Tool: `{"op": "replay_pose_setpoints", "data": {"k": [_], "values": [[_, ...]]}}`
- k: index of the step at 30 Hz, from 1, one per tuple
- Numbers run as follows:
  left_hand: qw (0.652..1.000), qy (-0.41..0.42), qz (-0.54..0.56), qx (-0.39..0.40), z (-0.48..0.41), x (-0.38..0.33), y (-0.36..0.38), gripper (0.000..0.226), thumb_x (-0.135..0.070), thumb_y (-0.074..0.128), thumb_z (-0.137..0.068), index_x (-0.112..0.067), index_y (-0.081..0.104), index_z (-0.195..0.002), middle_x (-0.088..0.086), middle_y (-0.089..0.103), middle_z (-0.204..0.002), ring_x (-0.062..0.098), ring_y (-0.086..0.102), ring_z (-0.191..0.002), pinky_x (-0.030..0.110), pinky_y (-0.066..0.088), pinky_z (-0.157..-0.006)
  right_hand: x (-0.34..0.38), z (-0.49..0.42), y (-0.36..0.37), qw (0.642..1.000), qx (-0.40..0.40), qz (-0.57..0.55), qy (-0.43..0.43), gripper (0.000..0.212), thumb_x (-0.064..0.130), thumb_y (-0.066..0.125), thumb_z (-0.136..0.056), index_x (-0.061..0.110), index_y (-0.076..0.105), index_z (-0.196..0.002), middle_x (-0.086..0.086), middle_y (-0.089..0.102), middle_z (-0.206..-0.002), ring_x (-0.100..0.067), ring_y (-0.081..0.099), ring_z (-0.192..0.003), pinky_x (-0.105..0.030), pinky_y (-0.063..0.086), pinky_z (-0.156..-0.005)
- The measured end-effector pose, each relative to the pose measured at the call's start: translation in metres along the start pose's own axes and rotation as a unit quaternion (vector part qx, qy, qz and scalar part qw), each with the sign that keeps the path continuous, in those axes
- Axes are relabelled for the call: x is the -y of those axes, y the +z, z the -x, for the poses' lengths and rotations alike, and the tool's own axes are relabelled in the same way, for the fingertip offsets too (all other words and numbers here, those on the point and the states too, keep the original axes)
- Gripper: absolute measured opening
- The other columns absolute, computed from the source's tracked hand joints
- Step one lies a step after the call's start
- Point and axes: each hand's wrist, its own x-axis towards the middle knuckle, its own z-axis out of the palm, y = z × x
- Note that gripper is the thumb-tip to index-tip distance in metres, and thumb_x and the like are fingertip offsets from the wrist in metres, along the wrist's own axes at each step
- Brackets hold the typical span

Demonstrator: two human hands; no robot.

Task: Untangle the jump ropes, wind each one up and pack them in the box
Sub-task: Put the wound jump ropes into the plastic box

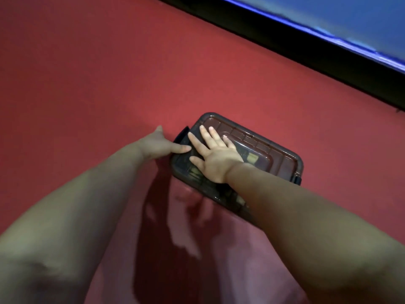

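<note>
Right now my feed shows the box [263, 148] sitting on the red floor [87, 73], a little right of the middle of the view and well apart from the black strip [285, 40] that runs across the upper right corner, with a blue surface [350, 18] beyond it. It is a dark, smoky, see-through box with rounded corners, and its lid [282, 160] is on top. The right hand [215, 155] lies palm down on the lid's left half, fingers straight and spread, flat against the plastic and grasping nothing. The left hand [157, 143] is at the box's left end. One straight digit touches the edge just below the dark latch flap [183, 136], which stands up and away from the box. Another digit points off toward the far floor. The rest of that hand's fingers are out of my sight, and what I can see is relaxed and grips nothing. A second dark latch [298, 179] sits at the box's right end, down against the side. Through the lid I see dim yellowish shapes [252, 158], too blurred for me to name. Both bare forearms reach in from the bottom corners, and their shadows fall on the floor between them.
</note>
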Motion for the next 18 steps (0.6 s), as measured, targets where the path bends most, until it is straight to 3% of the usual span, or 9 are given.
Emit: {"op": "replay_pose_setpoints", "data": {"k": [4, 9, 11, 13, 15, 18], "values": [[0.999, 0.002, -0.023, 0.035, 0.0, -0.009, -0.003, 0.079, -0.035, 0.077, -0.075, 0.0, 0.043, -0.137, 0.01, 0.051, -0.134, 0.024, 0.049, -0.12, 0.03, 0.036, -0.099, 0.004, -0.004, -0.008, 0.998, 0.046, 0.033, 0.012, 0.061, 0.053, 0.018, -0.098, 0.037, -0.016, -0.146, 0.004, -0.026, -0.154, -0.015, -0.021, -0.143, -0.042, -0.002, -0.118], [0.998, 0.017, -0.004, 0.065, 0.003, -0.01, -0.009, 0.046, -0.025, 0.078, -0.075, -0.005, 0.064, -0.114, 0.009, 0.068, -0.111, 0.022, 0.062, -0.105, 0.032, 0.045, -0.1, 0.008, -0.01, -0.014, 0.997, 0.07, 0.031, 0.016, 0.063, 0.053, 0.02, -0.098, 0.036, -0.018, -0.146, 0.004, -0.027, -0.154, -0.015, -0.021, -0.143, -0.04, -0.002, -0.118], [0.995, 0.018, 0.031, 0.092, 0.005, -0.012, -0.004, 0.027, -0.017, 0.074, -0.079, -0.009, 0.066, -0.104, 0.006, 0.07, -0.1, 0.016, 0.067, -0.088, 0.019, 0.053, -0.08, 0.004, -0.006, -0.011, 0.998, 0.057, 0.005, 0.013, 0.068, 0.053, 0.025, -0.098, 0.031, -0.017, -0.147, 0.005, -0.025, -0.154, -0.014, -0.02, -0.143, -0.038, -0.003, -0.119], [0.995, 0.019, 0.051, 0.087, 0.01, -0.015, 0.001, 0.014, -0.013, 0.073, -0.08, -0.016, 0.064, -0.09, 0.0, 0.068, -0.088, 0.005, 0.064, -0.067, 0.011, 0.05, -0.055, 0.0, -0.002, -0.009, 0.999, 0.045, -0.019, 0.016, 0.075, 0.053, 0.029, -0.097, 0.023, -0.016, -0.148, 0.006, -0.024, -0.155, -0.011, -0.02, -0.143, -0.036, -0.003, -0.119], [0.997, 0.044, 0.041, 0.044, 0.011, -0.014, 0.004, 0.016, -0.013, 0.076, -0.078, -0.015, 0.064, -0.09, 0.001, 0.068, -0.088, 0.005, 0.063, -0.067, 0.016, 0.048, -0.06, -0.001, -0.001, -0.007, 0.999, 0.036, -0.024, 0.021, 0.078, 0.055, 0.03, -0.096, 0.019, -0.016, -0.148, 0.005, -0.025, -0.154, -0.011, -0.02, -0.142, -0.034, -0.004, -0.119], [0.998, 0.069, -0.007, -0.014, 0.014, -0.015, 0.009, 0.025, -0.016, 0.078, -0.076, -0.012, 0.067, -0.098, 0.004, 0.07, -0.095, 0.017, 0.066, -0.087, 0.03, 0.051, -0.086, 0.001, 0.004, -0.004, 0.998, 0.027, -0.032, 0.048, 0.082, 0.06, 0.028, -0.094, 0.018, -0.017, -0.148, 0.002, -0.028, -0.153, -0.011, -0.022, -0.142, -0.03, -0.004, -0.117]]}}
